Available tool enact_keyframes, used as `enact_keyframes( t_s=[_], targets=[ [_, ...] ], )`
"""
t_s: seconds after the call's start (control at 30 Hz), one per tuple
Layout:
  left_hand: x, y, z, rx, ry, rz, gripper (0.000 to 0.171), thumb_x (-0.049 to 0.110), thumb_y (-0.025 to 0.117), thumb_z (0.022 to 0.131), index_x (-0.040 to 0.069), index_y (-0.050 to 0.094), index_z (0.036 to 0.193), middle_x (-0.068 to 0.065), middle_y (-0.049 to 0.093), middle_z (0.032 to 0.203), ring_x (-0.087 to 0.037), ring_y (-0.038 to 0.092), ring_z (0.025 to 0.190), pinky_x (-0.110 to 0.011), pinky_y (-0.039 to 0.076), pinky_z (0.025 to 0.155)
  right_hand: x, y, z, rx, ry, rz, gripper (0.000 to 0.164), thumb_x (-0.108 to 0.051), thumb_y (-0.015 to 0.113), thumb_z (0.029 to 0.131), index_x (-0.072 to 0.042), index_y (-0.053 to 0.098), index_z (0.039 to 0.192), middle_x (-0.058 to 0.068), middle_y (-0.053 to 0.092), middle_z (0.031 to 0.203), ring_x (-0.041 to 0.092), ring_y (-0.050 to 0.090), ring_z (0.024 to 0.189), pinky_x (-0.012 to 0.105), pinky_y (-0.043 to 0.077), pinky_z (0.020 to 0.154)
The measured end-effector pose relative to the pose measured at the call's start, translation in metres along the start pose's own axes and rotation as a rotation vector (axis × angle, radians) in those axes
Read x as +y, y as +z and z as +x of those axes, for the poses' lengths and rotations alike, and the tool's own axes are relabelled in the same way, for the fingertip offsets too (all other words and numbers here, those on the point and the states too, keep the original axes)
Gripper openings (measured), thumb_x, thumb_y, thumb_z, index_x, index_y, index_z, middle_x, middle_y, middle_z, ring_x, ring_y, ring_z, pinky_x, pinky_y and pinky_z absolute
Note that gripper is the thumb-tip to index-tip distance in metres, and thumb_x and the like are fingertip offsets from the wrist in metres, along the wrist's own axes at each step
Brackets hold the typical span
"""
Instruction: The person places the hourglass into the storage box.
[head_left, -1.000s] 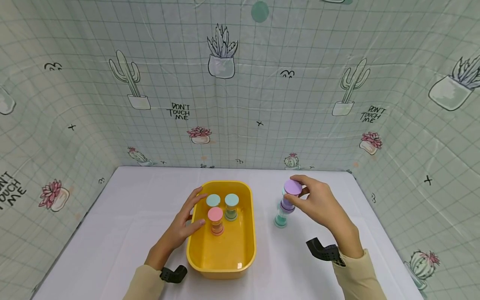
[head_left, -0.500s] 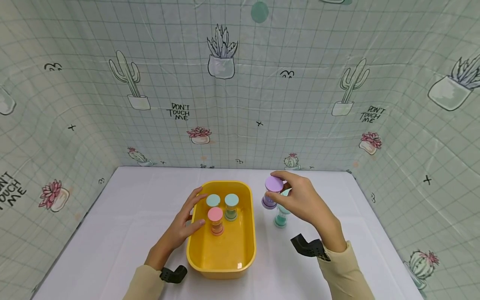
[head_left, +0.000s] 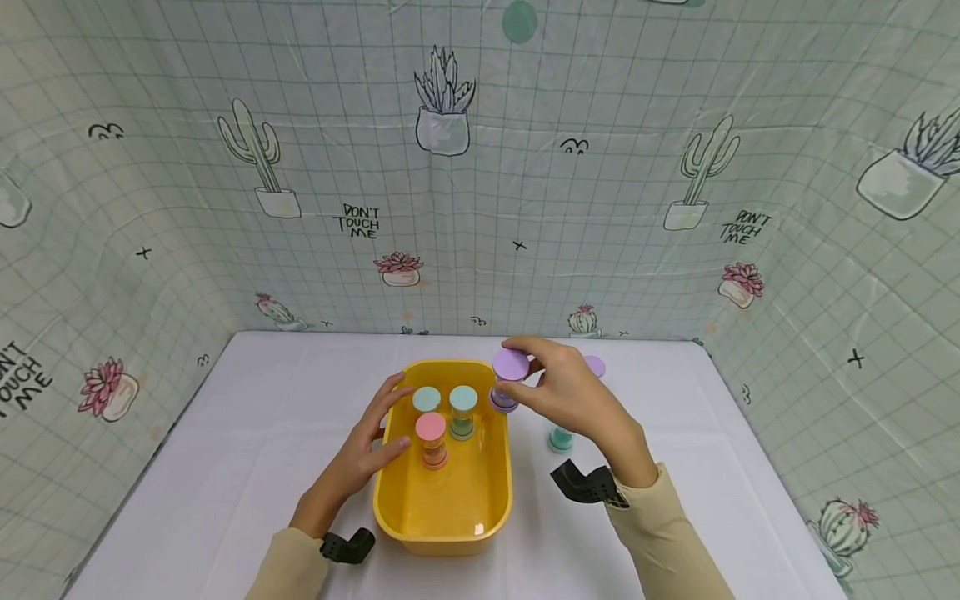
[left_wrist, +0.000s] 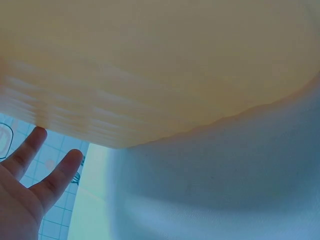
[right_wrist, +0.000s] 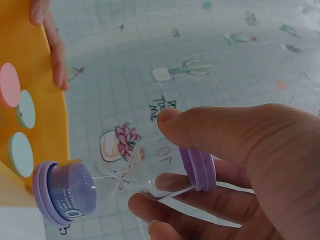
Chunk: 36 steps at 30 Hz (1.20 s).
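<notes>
My right hand [head_left: 573, 387] pinches a purple-capped sand timer [right_wrist: 72, 192] by its upper cap, thumb on one side and fingers on the other. The timer stays upright in the head view, at the right rim of a yellow tub [head_left: 442, 508]; whether it touches the rim I cannot tell. Purple sand fills its lower end. My left hand [head_left: 360, 450] rests on the tub's left rim, thumb and forefinger reaching over it, other fingers outside and fairly straight. Inside the tub stand a pink-capped sand timer [head_left: 431, 428] and two pale teal-capped sand timers [head_left: 463, 398].
Right of the tub, a teal sand timer [head_left: 560, 439] stands on the white table [head_left: 247, 433], partly hidden by my right hand. Another purple cap [head_left: 595, 365] shows behind that hand. A cloth with cactus prints [head_left: 480, 183] hangs around the table.
The right hand has carried the purple sand timer leftward, from beside the teal one to the tub's right rim. Another purple cap has come into sight behind it. The left hand stays put.
</notes>
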<state>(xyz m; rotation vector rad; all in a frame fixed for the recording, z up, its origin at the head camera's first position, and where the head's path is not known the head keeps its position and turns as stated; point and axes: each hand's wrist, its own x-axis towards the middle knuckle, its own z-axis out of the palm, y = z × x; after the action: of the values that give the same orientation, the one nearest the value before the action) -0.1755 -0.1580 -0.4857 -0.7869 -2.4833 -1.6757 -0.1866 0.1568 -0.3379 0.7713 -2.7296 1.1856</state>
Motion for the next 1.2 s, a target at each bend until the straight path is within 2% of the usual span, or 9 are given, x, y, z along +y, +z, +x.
enact_keyframes(
  t_s=[0.13, 0.27, 0.47, 0.73, 0.93, 1.2],
  targets=[
    [-0.001, -0.001, 0.0, -0.002, -0.005, 0.004, 0.064, 0.019, 0.059, 0.096, 0.015, 0.04, 0.156, -0.01, 0.014, 0.173, -0.048, 0.026, 0.151, -0.063, 0.043, 0.099, -0.003, 0.005, 0.005, -0.039, 0.005, 0.015, 0.048, -0.018, 0.081, 0.089, -0.002, 0.065, 0.131, 0.005, 0.072, 0.111, 0.017, 0.068, 0.096, 0.036, 0.06, 0.082],
    [-0.002, -0.001, 0.0, -0.002, -0.011, 0.01, 0.064, 0.018, 0.059, 0.095, 0.016, 0.04, 0.157, -0.009, 0.014, 0.173, -0.048, 0.026, 0.151, -0.063, 0.043, 0.1, -0.005, 0.008, 0.01, -0.078, 0.008, 0.008, 0.049, -0.018, 0.082, 0.088, -0.003, 0.064, 0.132, 0.005, 0.072, 0.112, 0.018, 0.068, 0.096, 0.029, 0.058, 0.078],
    [-0.001, -0.001, 0.0, -0.003, -0.019, 0.01, 0.065, 0.02, 0.059, 0.094, 0.017, 0.04, 0.157, -0.009, 0.014, 0.173, -0.047, 0.027, 0.151, -0.065, 0.042, 0.1, -0.009, 0.013, 0.018, -0.137, -0.024, 0.018, 0.046, -0.015, 0.081, 0.088, -0.003, 0.065, 0.13, 0.005, 0.072, 0.11, 0.018, 0.068, 0.095, 0.029, 0.057, 0.08],
    [-0.002, -0.002, 0.0, -0.006, -0.014, 0.011, 0.064, 0.022, 0.059, 0.096, 0.018, 0.04, 0.157, -0.009, 0.014, 0.173, -0.047, 0.027, 0.151, -0.064, 0.042, 0.099, -0.01, 0.023, 0.031, -0.319, -0.045, -0.013, 0.039, -0.014, 0.077, 0.091, -0.004, 0.064, 0.126, 0.004, 0.07, 0.108, 0.013, 0.064, 0.09, 0.024, 0.056, 0.081],
    [0.0, -0.003, -0.001, -0.008, -0.018, 0.01, 0.065, 0.02, 0.059, 0.095, 0.018, 0.039, 0.157, -0.008, 0.014, 0.173, -0.046, 0.028, 0.151, -0.064, 0.042, 0.1, -0.006, 0.031, 0.038, -0.444, -0.007, -0.005, 0.038, -0.01, 0.08, 0.088, -0.005, 0.065, 0.122, 0.006, 0.071, 0.109, 0.014, 0.068, 0.088, 0.028, 0.059, 0.082],
    [-0.001, -0.002, 0.0, -0.007, 0.005, 0.01, 0.064, 0.02, 0.058, 0.096, 0.015, 0.04, 0.157, -0.01, 0.015, 0.173, -0.048, 0.028, 0.15, -0.063, 0.043, 0.098, 0.0, 0.041, 0.048, -0.521, -0.061, -0.134, 0.037, -0.012, 0.081, 0.087, -0.005, 0.068, 0.121, 0.006, 0.072, 0.112, 0.014, 0.067, 0.094, 0.029, 0.058, 0.086]
  ],
)
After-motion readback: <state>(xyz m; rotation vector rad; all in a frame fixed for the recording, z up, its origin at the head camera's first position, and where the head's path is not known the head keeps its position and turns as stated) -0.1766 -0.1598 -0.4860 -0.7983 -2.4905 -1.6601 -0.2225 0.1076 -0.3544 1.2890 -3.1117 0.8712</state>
